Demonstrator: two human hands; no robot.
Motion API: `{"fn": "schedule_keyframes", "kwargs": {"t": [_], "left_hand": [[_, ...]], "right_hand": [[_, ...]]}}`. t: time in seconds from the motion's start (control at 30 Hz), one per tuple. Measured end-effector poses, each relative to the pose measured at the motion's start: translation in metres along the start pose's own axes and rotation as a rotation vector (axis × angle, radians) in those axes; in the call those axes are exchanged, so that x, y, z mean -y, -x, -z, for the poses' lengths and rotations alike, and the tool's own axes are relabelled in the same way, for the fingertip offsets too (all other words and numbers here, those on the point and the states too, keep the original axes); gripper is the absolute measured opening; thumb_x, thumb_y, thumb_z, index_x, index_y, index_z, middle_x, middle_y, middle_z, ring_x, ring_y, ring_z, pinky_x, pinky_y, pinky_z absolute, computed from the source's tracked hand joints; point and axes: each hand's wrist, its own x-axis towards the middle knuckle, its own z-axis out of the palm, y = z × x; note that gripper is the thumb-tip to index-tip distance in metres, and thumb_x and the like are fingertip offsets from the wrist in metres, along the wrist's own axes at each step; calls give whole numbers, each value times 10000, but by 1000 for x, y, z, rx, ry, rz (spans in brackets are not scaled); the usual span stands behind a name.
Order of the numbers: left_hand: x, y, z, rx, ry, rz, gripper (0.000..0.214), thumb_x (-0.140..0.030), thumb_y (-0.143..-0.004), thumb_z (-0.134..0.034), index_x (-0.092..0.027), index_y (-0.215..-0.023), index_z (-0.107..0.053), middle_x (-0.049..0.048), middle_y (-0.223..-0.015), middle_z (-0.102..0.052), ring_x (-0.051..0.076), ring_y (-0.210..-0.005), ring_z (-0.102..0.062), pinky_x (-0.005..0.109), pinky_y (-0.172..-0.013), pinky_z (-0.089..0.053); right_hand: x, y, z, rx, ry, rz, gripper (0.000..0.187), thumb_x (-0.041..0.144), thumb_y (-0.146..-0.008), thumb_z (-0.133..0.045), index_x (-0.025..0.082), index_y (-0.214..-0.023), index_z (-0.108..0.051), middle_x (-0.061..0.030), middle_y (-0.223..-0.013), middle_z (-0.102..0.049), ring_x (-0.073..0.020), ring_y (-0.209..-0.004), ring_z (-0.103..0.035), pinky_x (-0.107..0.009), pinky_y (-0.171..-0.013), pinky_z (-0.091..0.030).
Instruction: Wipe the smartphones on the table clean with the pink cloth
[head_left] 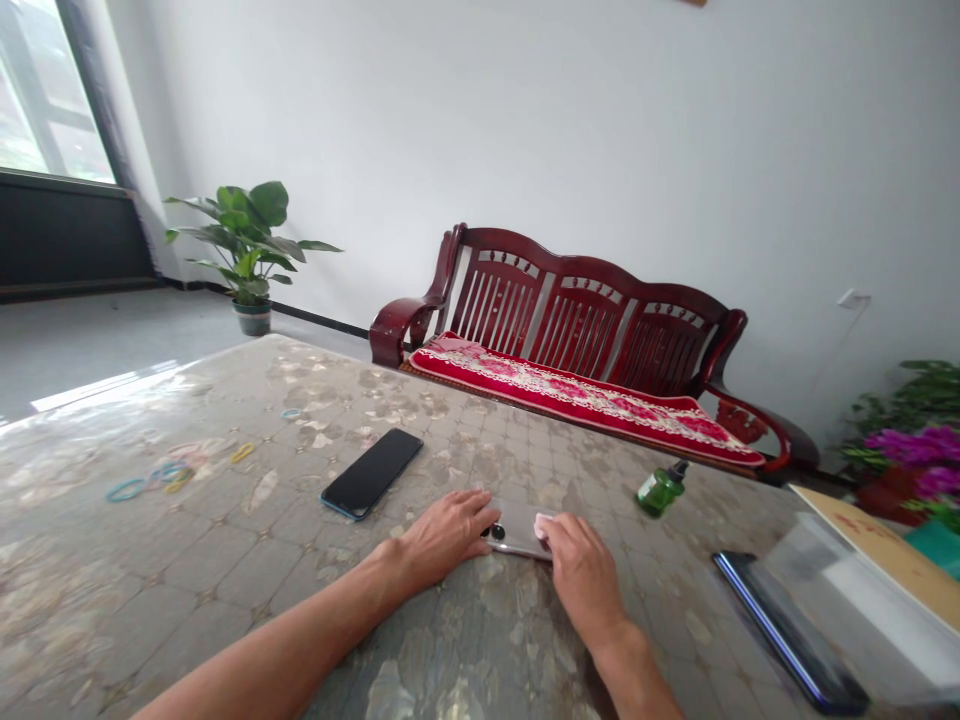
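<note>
A silver-grey phone (517, 528) lies on the table with its back and dark round camera lenses facing up. My left hand (452, 530) grips its left end, fingers along the far edge and thumb at the near side. Over the phone's right end is my right hand (587, 570), closed on a small white wipe (541, 526) that touches the back cover. Part of the phone is hidden under both hands. To the left, a second phone (373, 473) with a black screen and blue edge rests face up.
Right of my hands stands a green dropper-like bottle (661, 490). Farther right are a dark blue phone (787, 630) and a clear box (847, 600). Coloured bands (161, 475) lie on the table (247, 560) at left. Beyond it are a red wooden bench (577, 320) and potted plant (251, 240).
</note>
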Motion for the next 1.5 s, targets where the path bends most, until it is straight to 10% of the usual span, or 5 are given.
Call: {"fn": "schedule_keyframes", "kwargs": {"t": [0.5,0.77,1.07,1.33,1.5], "left_hand": [[-7,-15,2,59,-370,-47,177,-274,-981,-507,-188,-1129,-549,94,-1019,-629,251,-941,-628,358,-838,-510],[-14,-24,11,111,-309,5,192,-262,-1015,-427,-168,-1100,-571,83,-878,-704,237,-820,-698,301,-719,-531],[-19,-18,22,155,-220,124,197,-290,-1021,-402,-216,-1104,-565,39,-827,-731,220,-784,-725,230,-631,-509],[-19,-20,31,194,-208,128,225,-255,-1019,-391,-202,-1129,-579,54,-882,-733,223,-789,-725,235,-628,-519],[-16,-22,35,212,-266,138,222,-251,-1005,-406,-181,-1071,-606,77,-801,-723,236,-720,-716,265,-621,-522]], "right_hand": [[-17,0,2,-128,38,-64,239,103,-927,-473,249,-893,-658,-28,-824,-649,-194,-798,-589,-299,-714,-407],[14,-6,7,-317,-85,85,268,134,-967,-418,231,-1105,-625,-49,-960,-660,-202,-909,-595,-327,-812,-494],[-8,-11,9,-443,-144,54,281,134,-967,-431,242,-1120,-641,-52,-990,-667,-189,-939,-623,-328,-849,-525],[33,-13,10,-386,-246,227,285,146,-974,-458,221,-1196,-620,-60,-1060,-671,-166,-1019,-616,-305,-927,-515],[13,-16,10,-396,-235,120,289,141,-978,-430,235,-1144,-647,-60,-1037,-674,-179,-1004,-621,-329,-910,-521]]}}
